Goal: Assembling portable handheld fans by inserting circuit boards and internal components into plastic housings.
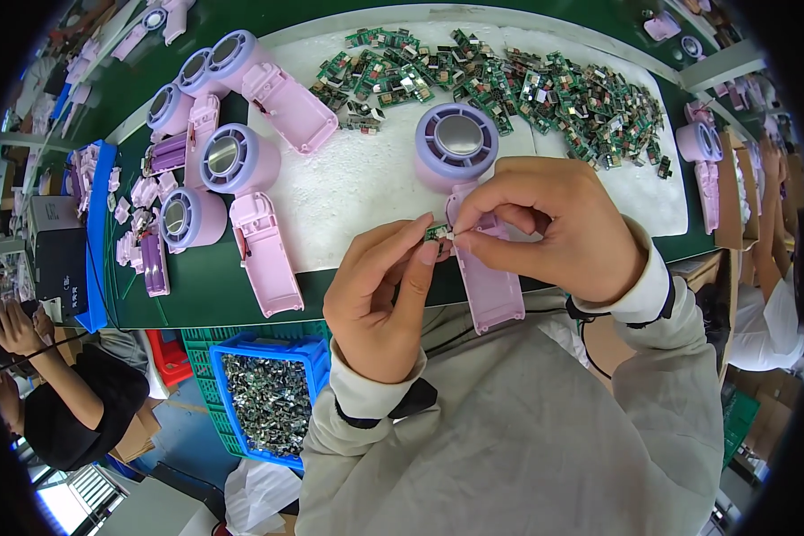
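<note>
Between its thumb and fingertips, my left hand (380, 290) pinches a small green circuit board (436, 233). My right hand (558, 223) meets it from the right, its thumb and forefinger pressed together at the board's edge; what they pinch is too small to make out. Under both hands lies a pink handheld fan housing (487, 290), its hollow handle toward me and its round lilac head (456, 141) away from me. The right hand covers part of the handle. A heap of loose green circuit boards (509, 85) spreads across the white foam sheet (348, 196) beyond.
More pink fan housings (263, 255) lie at the left, beside small pink parts (143, 192). Below the green table's edge stands a blue crate (317, 357) full of boards. A person's arm (67, 384) shows at the left, another person's (768, 205) at the right.
</note>
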The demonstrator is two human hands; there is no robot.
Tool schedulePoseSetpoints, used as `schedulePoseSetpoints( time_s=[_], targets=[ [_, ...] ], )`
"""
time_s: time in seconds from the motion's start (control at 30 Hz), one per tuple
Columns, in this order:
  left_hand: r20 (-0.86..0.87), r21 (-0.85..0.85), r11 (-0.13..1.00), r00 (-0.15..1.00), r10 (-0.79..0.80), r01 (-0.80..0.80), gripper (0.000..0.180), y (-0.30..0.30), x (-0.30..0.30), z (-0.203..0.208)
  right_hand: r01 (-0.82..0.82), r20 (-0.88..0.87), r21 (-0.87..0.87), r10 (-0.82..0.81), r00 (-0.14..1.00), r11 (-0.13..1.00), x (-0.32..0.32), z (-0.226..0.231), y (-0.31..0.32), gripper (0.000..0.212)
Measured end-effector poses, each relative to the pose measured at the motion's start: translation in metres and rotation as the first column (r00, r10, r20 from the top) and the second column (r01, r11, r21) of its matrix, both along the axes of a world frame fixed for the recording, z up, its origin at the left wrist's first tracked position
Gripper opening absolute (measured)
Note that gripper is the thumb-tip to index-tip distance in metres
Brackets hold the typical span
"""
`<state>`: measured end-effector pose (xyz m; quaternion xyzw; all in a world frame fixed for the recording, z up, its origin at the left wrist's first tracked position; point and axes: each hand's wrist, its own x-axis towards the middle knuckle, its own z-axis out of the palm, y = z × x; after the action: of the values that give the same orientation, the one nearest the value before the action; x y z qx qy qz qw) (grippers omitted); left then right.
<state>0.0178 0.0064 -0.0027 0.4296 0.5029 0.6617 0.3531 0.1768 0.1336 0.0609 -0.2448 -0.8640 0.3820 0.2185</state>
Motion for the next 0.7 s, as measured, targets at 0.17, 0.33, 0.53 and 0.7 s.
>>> schedulePoseSetpoints(
  time_s=[0.17,0.33,0.53,0.7],
  targets=[
    [0.057,-0.05,0.999,0.998,-0.014,0.017,0.029,-0.001,-0.003,-0.001,-0.055,-0.015,-0.04,0.055,0.998,0.998,0.0,-0.003,-0.003,0.016],
    [0.161,-0.062,0.997,0.986,-0.042,0.053,0.028,0.003,-0.004,0.0,-0.072,-0.084,0.074,0.078,0.993,0.995,-0.001,-0.011,-0.005,0.015],
    [0.197,-0.071,0.994,0.978,-0.071,0.087,0.027,0.003,-0.004,0.003,-0.021,-0.077,0.333,0.049,0.996,0.943,-0.003,-0.016,-0.007,0.018],
    [0.182,-0.048,0.995,0.98,-0.077,0.087,0.027,0.002,-0.004,0.0,0.058,-0.057,0.37,-0.04,0.998,0.927,-0.002,-0.017,-0.009,0.019]
  ],
)
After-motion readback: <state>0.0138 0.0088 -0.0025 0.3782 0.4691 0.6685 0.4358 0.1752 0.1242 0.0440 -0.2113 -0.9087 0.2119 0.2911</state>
